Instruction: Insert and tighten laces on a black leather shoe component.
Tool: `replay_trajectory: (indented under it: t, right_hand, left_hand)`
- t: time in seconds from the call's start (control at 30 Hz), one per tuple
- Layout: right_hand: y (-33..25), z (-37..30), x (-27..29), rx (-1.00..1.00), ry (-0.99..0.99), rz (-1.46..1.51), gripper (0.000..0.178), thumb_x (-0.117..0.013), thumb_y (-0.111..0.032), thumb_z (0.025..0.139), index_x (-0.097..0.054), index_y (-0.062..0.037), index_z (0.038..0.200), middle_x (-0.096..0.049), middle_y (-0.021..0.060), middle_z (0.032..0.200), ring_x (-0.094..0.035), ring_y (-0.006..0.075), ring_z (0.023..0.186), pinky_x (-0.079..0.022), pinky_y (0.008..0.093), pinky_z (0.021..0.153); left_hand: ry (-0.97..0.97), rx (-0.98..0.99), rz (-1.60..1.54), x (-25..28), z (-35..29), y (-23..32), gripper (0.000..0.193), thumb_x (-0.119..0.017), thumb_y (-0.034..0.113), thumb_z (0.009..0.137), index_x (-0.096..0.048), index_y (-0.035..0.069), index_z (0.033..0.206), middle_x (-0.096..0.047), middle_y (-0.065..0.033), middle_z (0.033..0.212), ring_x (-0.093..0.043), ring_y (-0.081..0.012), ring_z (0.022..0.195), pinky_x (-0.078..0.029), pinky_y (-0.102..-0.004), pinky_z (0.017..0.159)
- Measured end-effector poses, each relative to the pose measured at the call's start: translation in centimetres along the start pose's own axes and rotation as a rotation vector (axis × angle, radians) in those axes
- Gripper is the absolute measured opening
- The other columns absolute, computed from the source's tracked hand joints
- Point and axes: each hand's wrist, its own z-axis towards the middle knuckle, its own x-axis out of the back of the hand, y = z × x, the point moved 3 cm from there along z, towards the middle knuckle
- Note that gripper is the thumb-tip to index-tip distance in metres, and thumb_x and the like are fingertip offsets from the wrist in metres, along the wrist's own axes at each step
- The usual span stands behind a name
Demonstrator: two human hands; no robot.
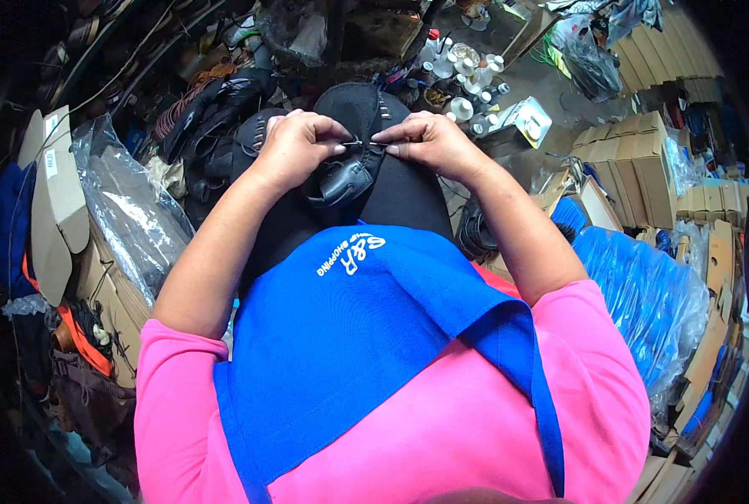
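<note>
A black leather-like shoe (346, 183) lies on my lap, between my dark-trousered thighs, one rounded end toward me. Over it, my left hand (299, 147) pinches a thin, pale, needle-like piece (353, 144) between thumb and fingertips. Facing it from the other side, my right hand (429, 143) also has its thumb and fingers pinched, on a short thin pale end (378, 144). Only a small gap parts the two sets of fingertips. Whether the two thin ends belong to one strand is too small to tell.
White bottles (467, 80) crowd the floor ahead to the right. Cardboard boxes (630, 164) and a blue plastic-wrapped bundle (635, 290) are stacked at right. A clear plastic bag (131, 210) and cardboard sheets (59, 206) lie left. Dark shoes (210, 109) lie beyond my left arm.
</note>
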Motion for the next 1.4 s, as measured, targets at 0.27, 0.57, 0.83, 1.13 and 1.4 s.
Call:
replay_trajectory:
  t: [0.27,0.57,0.83,1.13,1.4]
  right_hand:
    - [-0.1,-0.5,-1.1,-0.247,-0.004,0.454,0.028,-0.07,-0.011,0.081,-0.07,-0.0087,0.109,-0.07,0.0043,0.097,-0.061,0.0079,0.089,-0.048,0.0241,0.083]
    - [0.1,-0.2,-1.1,-0.227,-0.084,0.58,0.034,-0.07,-0.01,0.083,-0.066,-0.0053,0.116,-0.067,-0.0011,0.094,-0.057,0.0039,0.084,-0.047,0.0211,0.077]
    - [0.4,-0.7,-1.1,-0.217,-0.064,0.512,0.033,-0.068,-0.009,0.083,-0.066,-0.0066,0.116,-0.068,0.001,0.094,-0.058,0.0052,0.083,-0.047,0.0225,0.077]
    - [-0.2,-0.5,-1.3,-0.205,-0.047,0.426,0.033,-0.066,-0.009,0.083,-0.067,-0.0102,0.116,-0.066,0.0006,0.086,-0.056,0.0064,0.077,-0.046,0.0231,0.072]
    - [-0.1,-0.8,-0.8,-0.154,-0.078,0.231,0.032,-0.064,-0.011,0.087,-0.065,-0.0095,0.118,-0.061,0.004,0.098,-0.057,0.0118,0.098,-0.043,0.0271,0.089]
  left_hand:
    - [-0.107,0.294,-0.34,-1.8,0.1,0.1,0.02,-0.073,0.006,0.075,-0.065,0.002,0.093,-0.068,-0.0018,0.081,-0.061,-0.0076,0.074,-0.05,-0.0249,0.071]
    - [-0.049,-0.008,-0.103,0.3,1.4,0.0,0.02,-0.07,0.005,0.074,-0.067,0.004,0.093,-0.065,-0.0092,0.089,-0.062,-0.0216,0.089,-0.049,-0.0312,0.08]
    - [-0.14,-0.141,0.217,2.1,0.1,1.5,0.017,-0.067,0.005,0.074,-0.06,0.007,0.089,-0.06,-0.0082,0.09,-0.056,-0.0277,0.096,-0.042,-0.0394,0.088]
    - [-0.034,-0.408,0.344,1.5,4.2,2.4,0.014,-0.066,0.006,0.074,-0.062,0.008,0.087,-0.057,-0.0077,0.091,-0.054,-0.0287,0.096,-0.044,-0.0392,0.083]
    - [0.166,0.023,-0.051,2.6,1.5,-1.7,0.017,-0.069,0.009,0.078,-0.066,0.007,0.095,-0.064,-0.0096,0.092,-0.064,-0.023,0.088,-0.05,-0.0358,0.079]
